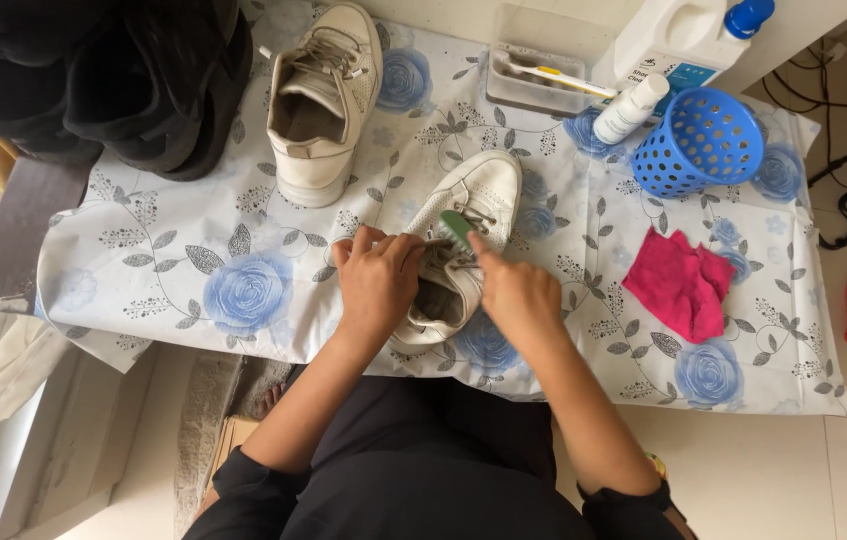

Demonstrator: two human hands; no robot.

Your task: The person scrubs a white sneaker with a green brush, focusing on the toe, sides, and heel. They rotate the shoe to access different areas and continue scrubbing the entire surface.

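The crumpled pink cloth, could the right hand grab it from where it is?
Probably yes. The crumpled pink cloth lies on the flowered tablecloth just right of the right hand, with nothing between them. But that hand now holds a green brush.

head view | worn on head, faces steeply down | close above table (193,300) | single view

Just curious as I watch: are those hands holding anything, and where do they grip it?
The left hand grips the white shoe at its opening. The right hand holds a green brush by its rear end, over the laces.
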